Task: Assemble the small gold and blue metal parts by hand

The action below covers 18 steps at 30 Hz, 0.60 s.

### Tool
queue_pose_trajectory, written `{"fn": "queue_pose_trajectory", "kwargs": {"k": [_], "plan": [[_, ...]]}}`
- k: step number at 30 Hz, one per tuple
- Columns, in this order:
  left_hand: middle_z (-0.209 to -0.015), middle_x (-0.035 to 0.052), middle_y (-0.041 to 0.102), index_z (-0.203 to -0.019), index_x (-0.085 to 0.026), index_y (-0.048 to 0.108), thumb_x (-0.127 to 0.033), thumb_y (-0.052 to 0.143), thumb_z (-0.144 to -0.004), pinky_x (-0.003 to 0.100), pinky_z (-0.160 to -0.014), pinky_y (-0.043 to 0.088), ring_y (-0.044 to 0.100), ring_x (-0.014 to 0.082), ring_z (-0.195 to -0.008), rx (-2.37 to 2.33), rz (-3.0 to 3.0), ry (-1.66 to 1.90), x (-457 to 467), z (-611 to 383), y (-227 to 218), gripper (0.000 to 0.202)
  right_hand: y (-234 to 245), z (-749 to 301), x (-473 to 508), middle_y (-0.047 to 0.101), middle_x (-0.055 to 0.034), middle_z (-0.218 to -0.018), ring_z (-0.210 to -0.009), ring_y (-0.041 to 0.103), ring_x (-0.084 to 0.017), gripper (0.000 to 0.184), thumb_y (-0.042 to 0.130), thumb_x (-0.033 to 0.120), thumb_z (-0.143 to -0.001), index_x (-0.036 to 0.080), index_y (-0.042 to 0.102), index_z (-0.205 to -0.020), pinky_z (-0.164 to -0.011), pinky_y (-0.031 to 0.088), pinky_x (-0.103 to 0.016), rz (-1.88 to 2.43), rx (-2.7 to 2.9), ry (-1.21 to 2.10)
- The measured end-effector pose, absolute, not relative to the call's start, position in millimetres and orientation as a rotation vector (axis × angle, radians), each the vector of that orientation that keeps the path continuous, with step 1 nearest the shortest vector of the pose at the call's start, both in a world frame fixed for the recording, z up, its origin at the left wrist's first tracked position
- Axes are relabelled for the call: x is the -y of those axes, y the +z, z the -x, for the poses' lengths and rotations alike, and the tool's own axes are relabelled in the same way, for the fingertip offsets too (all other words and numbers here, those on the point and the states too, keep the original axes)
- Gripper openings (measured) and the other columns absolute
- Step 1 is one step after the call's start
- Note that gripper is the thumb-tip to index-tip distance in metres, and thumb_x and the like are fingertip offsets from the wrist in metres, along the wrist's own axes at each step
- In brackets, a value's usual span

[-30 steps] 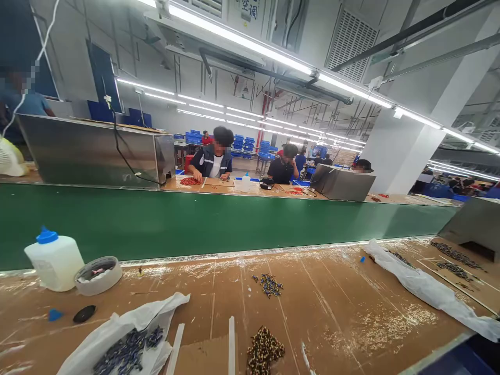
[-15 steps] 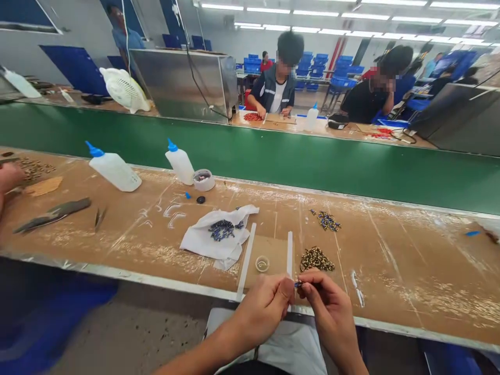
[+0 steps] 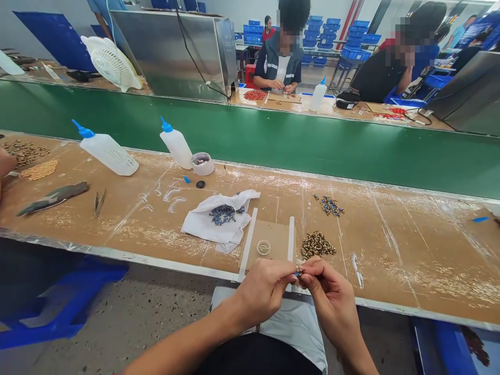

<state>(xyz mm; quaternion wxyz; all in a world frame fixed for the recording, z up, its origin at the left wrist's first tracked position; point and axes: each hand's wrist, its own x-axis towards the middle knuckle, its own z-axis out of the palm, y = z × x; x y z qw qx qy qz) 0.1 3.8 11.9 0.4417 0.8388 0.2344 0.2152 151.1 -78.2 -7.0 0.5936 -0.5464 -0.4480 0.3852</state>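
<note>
Tiny blue part (image 3: 298, 272) was pinched between the fingertips of both hands, the left hand (image 3: 262, 289) and right hand (image 3: 326, 291) pressed close together right at the near edge of the cardboard-covered bench (image 3: 390, 260). Just beyond sat a pile of gold-and-black pieces (image 3: 317, 244), a small clear cap (image 3: 263, 247) and a white cloth (image 3: 219, 224) with blue bits on it.

This is a factory assembly hall. A long green conveyor belt (image 3: 273, 146) crosses the middle of the frame between cardboard-covered workbenches (image 3: 390, 245). Across it, upper centre, seated workers (image 3: 282, 62) sort small parts; stacked blue crates (image 3: 351, 31) fill the upper right background, and glue bottles (image 3: 107, 152) stand at left.
</note>
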Motion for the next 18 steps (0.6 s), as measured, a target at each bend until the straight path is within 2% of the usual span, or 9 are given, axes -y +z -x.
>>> {"fn": "queue_pose_trajectory", "kwargs": {"k": [6,9,11,12,14,16,18], "plan": [[-0.057,-0.0031,0.043,-0.067,-0.019,0.043,-0.016,0.039,-0.096,0.027,-0.054,0.024,0.038,0.0119,-0.053,-0.633,-2.119,0.481,1,-1,2,0.03,-12,-146,78,0.054,-0.0019,-0.075,-0.067,0.051,-0.014,0.021,0.056,0.03,-0.095,0.02,0.058,-0.077,-0.061,0.044,-0.025,1.285,1.156,0.914],[-0.061,-0.0013,0.052,-0.071,-0.018,0.05,-0.023,0.038,-0.098,0.025,-0.056,0.03,0.046,0.0131,-0.057,-0.69,-2.072,0.36,-12,9,-1,0.03,-24,-156,66,0.059,-0.0028,-0.075,-0.068,0.054,-0.015,0.023,0.058,0.036,-0.093,0.019,0.061,-0.079,-0.061,0.046,-0.026,1.346,1.22,0.942],[-0.07,0.0,0.06,-0.08,-0.018,0.058,-0.03,0.041,-0.098,0.024,-0.061,0.036,0.053,0.0147,-0.064,-0.782,-2.053,0.324,-34,27,-5,0.028,-35,-178,49,0.064,-0.004,-0.074,-0.068,0.058,-0.016,0.028,0.06,0.043,-0.09,0.018,0.065,-0.081,-0.062,0.048,-0.027,1.495,1.226,0.856],[-0.07,0.0,0.061,-0.085,-0.019,0.06,-0.034,0.04,-0.098,0.025,-0.062,0.037,0.055,0.0158,-0.065,-0.899,-2.055,0.372,-48,38,-9,0.028,-41,-195,39,0.066,-0.0043,-0.072,-0.067,0.06,-0.017,0.032,0.06,0.048,-0.089,0.018,0.067,-0.081,-0.062,0.049,-0.027,1.608,1.193,0.741],[-0.069,0.0009,0.06,-0.082,-0.02,0.06,-0.037,0.036,-0.098,0.027,-0.062,0.039,0.055,0.0182,-0.065,-1.284,-2.094,0.507,-79,64,-19,0.033,-53,-234,14,0.069,-0.0071,-0.076,-0.07,0.062,-0.019,0.038,0.06,0.053,-0.086,0.016,0.068,-0.085,-0.066,0.05,-0.031,1.735,1.095,0.568],[-0.081,0.0055,0.065,-0.086,-0.019,0.061,-0.032,0.04,-0.095,0.03,-0.069,0.042,0.059,0.0228,-0.077,-1.57,-2.186,0.543,-106,86,-32,0.026,-64,-274,-13,0.07,-0.0094,-0.074,-0.069,0.061,-0.021,0.043,0.062,0.058,-0.08,0.015,0.068,-0.084,-0.068,0.049,-0.034,1.841,1.013,0.415],[-0.099,0.0106,0.067,-0.097,-0.017,0.062,-0.024,0.045,-0.092,0.034,-0.082,0.045,0.061,0.0269,-0.094,-1.631,-2.278,0.479,-124,99,-44,0.019,-73,-303,-36,0.07,-0.0129,-0.072,-0.067,0.062,-0.024,0.047,0.065,0.062,-0.073,0.015,0.069,-0.078,-0.068,0.047,-0.037,1.931,0.976,0.325]]}}
